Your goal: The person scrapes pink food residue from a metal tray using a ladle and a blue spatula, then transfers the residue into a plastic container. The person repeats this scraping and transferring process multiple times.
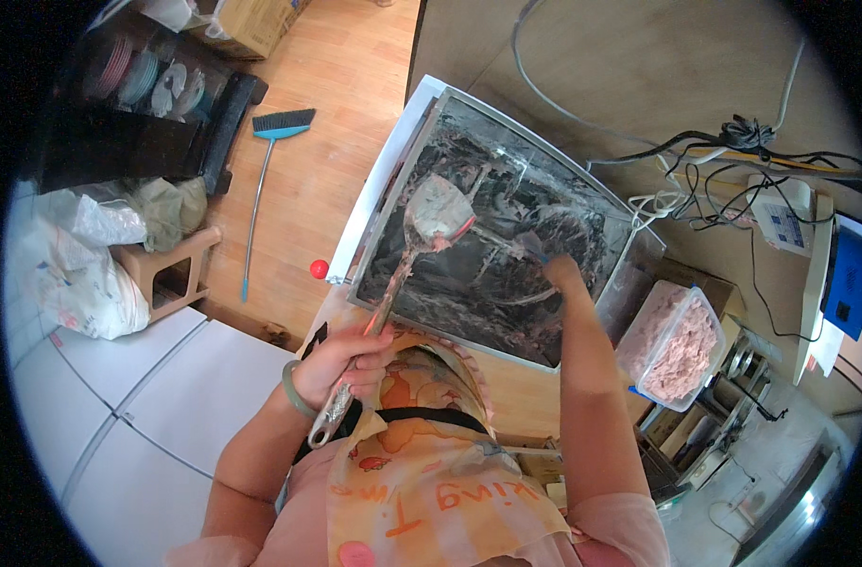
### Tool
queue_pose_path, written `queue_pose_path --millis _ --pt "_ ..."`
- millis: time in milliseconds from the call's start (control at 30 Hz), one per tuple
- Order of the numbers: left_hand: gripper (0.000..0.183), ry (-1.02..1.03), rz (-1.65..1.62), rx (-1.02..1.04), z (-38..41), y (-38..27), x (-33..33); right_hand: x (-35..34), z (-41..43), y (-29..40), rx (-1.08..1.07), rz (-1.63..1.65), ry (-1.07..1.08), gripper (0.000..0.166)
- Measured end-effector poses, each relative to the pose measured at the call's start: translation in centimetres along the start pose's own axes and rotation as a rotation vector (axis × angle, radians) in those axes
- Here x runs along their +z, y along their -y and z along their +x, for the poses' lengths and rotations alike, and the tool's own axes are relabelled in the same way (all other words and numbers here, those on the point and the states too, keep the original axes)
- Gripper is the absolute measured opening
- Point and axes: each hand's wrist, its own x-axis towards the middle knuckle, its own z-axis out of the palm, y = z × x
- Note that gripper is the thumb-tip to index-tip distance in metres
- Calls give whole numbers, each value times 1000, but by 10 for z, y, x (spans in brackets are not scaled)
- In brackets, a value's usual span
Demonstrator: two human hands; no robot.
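My left hand (360, 358) grips the metal handle of a large ladle (439, 209), whose bowl is smeared with pale pink paste and held over a metal basin (466, 312). Over the basin's right half is my right hand (562, 273), closed around something blue, perhaps a scraper's handle; a paste-coated shaft reaches left from it towards the ladle's bowl. The rest of that tool is hard to make out. Pinkish residue streaks the basin's dark bottom and walls.
A clear plastic tub (626, 340) heaped with pink paste stands right of the basin. Tangled cables (707, 177) hang along the wall. To the left, a blue broom (282, 126) lies on the wooden floor, near a red ball knob (319, 268) at the machine's edge and white cabinet tops (211, 368).
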Motion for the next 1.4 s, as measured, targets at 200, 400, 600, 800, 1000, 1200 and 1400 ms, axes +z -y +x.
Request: queue_pose_path --millis 200,400,600,800,1000,1200,1400 --pt "6 74 -25 57 -11 5 -10 -72 -67 30 209 1089 264 27" --pt "8 147 -64 110 -39 -6 2 -26 -89 21 160 274 -151 23" --pt "9 199 -107 228 -56 -10 6 -45 -134 96 259 589 -98 22" --pt "10 183 -89 296 -62 -9 5 -32 -82 50 113 610 -303 24" --pt "12 149 -102 300 -67 2 3 -43 14 32 -442 -236 72 24" --pt "12 130 -92 334 -71 7 -4 -75 12 22 -184 741 489 18" --pt "10 93 -70 346 -74 7 -5 -117 -56 -9 88 1220 726 32"
